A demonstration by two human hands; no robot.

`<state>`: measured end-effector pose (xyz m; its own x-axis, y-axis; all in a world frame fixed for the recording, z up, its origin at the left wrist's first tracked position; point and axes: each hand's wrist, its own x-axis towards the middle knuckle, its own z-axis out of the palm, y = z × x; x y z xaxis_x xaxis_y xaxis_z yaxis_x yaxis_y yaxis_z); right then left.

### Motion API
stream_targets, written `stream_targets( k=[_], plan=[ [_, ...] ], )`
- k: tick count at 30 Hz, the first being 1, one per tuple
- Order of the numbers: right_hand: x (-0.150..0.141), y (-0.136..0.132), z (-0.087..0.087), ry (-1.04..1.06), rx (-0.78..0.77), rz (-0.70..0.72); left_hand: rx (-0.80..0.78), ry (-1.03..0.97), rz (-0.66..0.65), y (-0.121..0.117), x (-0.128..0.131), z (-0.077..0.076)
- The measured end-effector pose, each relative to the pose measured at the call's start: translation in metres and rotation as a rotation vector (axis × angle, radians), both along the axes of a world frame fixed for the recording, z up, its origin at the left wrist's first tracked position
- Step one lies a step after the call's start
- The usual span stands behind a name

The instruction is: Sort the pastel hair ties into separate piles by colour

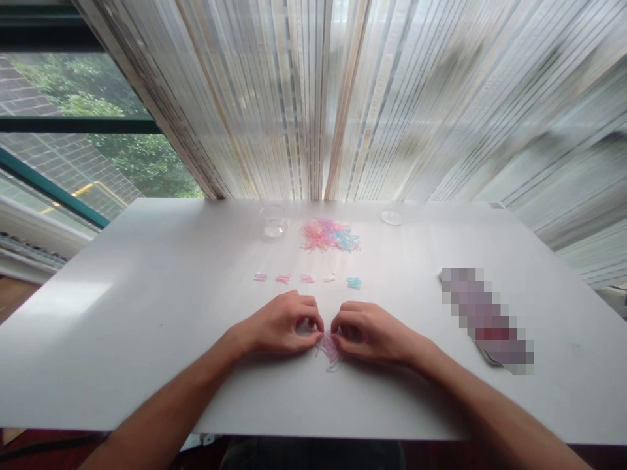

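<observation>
My left hand [289,323] rests at the front of the white table, its thumb and forefinger pinched together. Facing it, my right hand [367,331] makes a similar pinch, with a narrow gap between the two. Both sets of fingertips touch a small pile of pinkish-purple thin loops [332,352], which look like small elastic bands. What each pinch holds is too small to make out. Beyond the hands lies a row of little groups: purple loops [260,277], coral-pink loops [283,279], pink loops [307,279], whitish loops [330,278] and blue loops [353,282].
Farther back on the white table [147,313] is a mixed heap of pastel loops [328,235]. A clear container [273,225] stands left of it, and a clear round lid [392,217] lies to the right. A phone-like object [484,316], pixelated, lies at right. Striped curtains [313,98] hang behind.
</observation>
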<state>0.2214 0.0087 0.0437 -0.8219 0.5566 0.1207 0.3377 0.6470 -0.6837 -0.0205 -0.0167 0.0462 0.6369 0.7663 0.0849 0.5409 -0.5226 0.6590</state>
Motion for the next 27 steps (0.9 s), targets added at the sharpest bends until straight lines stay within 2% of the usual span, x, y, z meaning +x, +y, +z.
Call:
stream_targets(
  k=[10,27],
  plan=[
    [0.0021,0.0018,-0.0005,0.013,-0.021,0.006,-0.029,-0.056,-0.008,0.0019,-0.0018,0.0023],
    [0.0032,0.0011,0.0038,0.031,-0.076,0.005,-0.197,-0.118,0.009,0.0045,-0.0077,0.0037]
  ],
)
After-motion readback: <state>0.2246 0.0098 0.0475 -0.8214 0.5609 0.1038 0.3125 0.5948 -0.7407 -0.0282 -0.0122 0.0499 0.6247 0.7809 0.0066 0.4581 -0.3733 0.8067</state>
